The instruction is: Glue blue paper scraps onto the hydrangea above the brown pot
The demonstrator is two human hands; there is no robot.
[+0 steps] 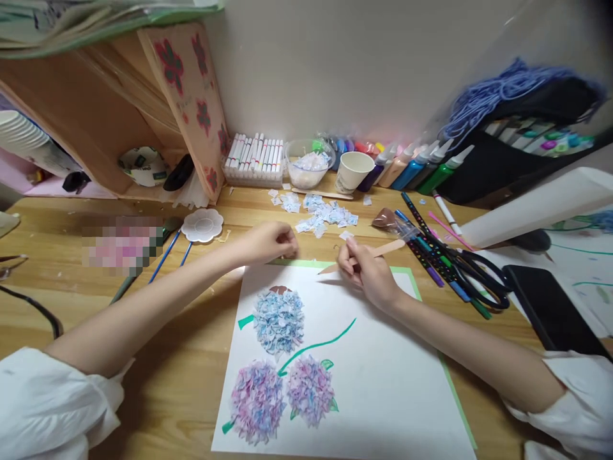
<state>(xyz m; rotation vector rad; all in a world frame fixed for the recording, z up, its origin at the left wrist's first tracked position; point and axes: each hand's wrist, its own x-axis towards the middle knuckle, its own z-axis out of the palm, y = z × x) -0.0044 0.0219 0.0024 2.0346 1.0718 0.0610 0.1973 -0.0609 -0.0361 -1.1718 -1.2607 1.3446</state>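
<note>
My right hand (366, 271) is closed round a pointed wooden stick (390, 248) above the top edge of a white sheet (383, 370). Its tip points left over the paper. My left hand (278, 243), fingers curled in, rests just beyond the sheet's top left edge; whether it holds anything is hidden. On the sheet are a blue paper-scrap flower (279, 321), a pink-purple one (257, 401) and a lilac one (311, 390), with a green curved line (325, 342). Small pale blue paper pieces (330, 212) lie scattered on the table beyond my hands.
Along the wall stand a marker box (253, 160), a plastic bowl (310, 163), a paper cup (354, 171) and paint bottles (424, 167). Right of the sheet lie pens (421, 246), black scissors (483, 275) and a phone (555, 310). A white flower-shaped dish (202, 225) sits left.
</note>
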